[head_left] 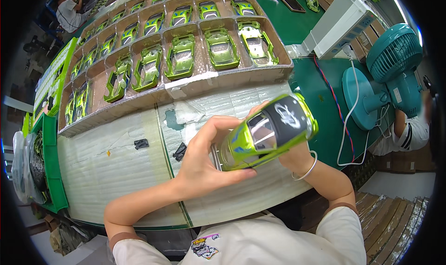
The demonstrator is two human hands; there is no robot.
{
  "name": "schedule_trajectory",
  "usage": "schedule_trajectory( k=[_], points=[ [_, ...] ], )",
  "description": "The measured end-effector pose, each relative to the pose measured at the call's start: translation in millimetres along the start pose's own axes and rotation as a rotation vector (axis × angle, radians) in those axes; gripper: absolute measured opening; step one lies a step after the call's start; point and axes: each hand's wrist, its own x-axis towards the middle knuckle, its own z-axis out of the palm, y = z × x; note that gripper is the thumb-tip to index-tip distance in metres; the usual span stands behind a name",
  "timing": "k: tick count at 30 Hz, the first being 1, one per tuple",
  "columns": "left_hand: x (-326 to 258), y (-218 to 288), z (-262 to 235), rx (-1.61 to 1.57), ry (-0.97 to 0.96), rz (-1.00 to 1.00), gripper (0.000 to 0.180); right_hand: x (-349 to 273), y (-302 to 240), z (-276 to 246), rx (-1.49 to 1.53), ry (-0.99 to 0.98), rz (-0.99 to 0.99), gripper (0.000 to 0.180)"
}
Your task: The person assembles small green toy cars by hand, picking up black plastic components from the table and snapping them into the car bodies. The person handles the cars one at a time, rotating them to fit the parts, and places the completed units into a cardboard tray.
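Observation:
A green toy car body [272, 132] with a black hood, a white marking and clear windows is held up over the padded work surface. My left hand [200, 160] is closed round its left end, thumb along the near side and fingers over the far side. My right hand [296, 157] is against the underside and far side of the car body; most of its fingers are hidden behind it. On the surface beyond my left forearm lie two small black parts [141, 144], one of them close to my left hand.
A divided cardboard tray [195, 86] with several green car bodies spans the far side. A green bin [55, 172] stands at the left. At right are a teal fan [395, 56], a power strip [355, 25], cables and another person's arm [399, 123]. A phone [288, 0] lies far back.

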Motion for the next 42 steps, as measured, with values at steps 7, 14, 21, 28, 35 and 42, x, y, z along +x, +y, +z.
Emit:
schedule_trajectory(
  k=[7,14,21,28,35,42],
  points=[
    [-0.7,0.8,8.5,0.070,0.069,0.155,0.064,9.4,13.1,1.3,0.063,-0.074,-0.256,0.024],
    [-18.2,10.5,20.0,0.135,0.184,0.235,0.060,7.7,-8.4,0.0,-0.143,-0.202,-0.308,0.022],
    [-36.0,2.0,28.8,0.078,0.226,0.240,0.064,18.2,-4.9,-9.8,-0.126,-0.409,-0.268,0.028],
    [-30.3,-9.2,25.7,0.029,0.249,0.148,0.070,17.0,14.5,6.3,0.223,-0.250,-0.180,0.023],
    [-32.0,-9.9,24.1,0.038,0.239,0.184,0.068,16.9,13.0,-0.2,0.067,-0.279,-0.287,0.017],
    [-26.9,-5.4,21.2,0.064,0.233,0.179,0.065,18.9,15.0,-1.5,0.058,-0.246,-0.325,0.015]
  ],
)
